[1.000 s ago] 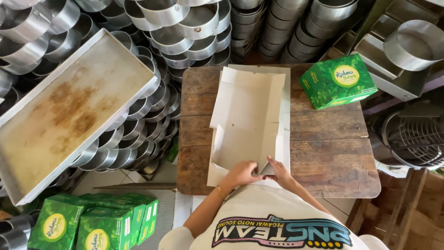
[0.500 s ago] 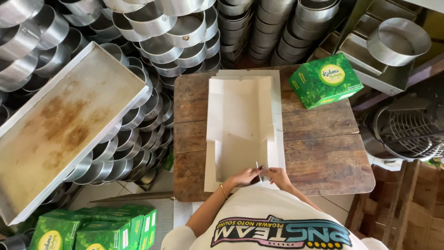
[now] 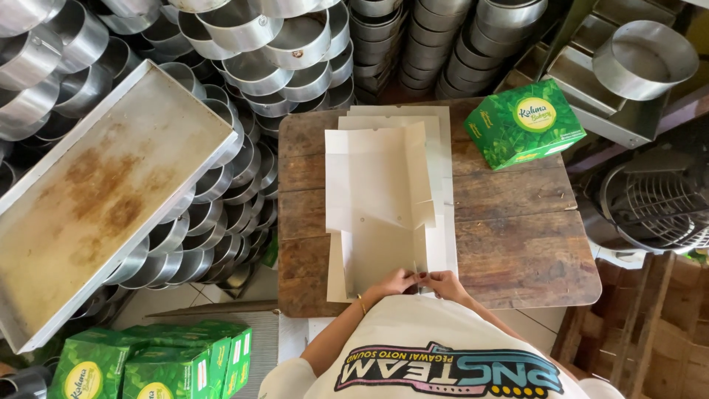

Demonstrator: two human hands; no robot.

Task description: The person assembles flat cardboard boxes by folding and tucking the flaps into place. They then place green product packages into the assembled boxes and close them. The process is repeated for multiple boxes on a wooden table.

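Green rectangular carton w/ round yellow label [image 3: 526, 123] at far right corner of brown wooden table [image 3: 517, 244]. More green cartons, same label [image 3: 151, 362], stacked on floor lower left. Flat white cardboard box blank [image 3: 388, 199] lies mid-table, side flaps part raised. Left hand [image 3: 396, 281] & right hand [image 3: 441, 283] side by side at blank's near edge, fingers pinched on it. Round metal cake tins [image 3: 273, 44] stacked behind, empty. Stained rectangular metal tray [image 3: 96, 192] left, resting on tins.
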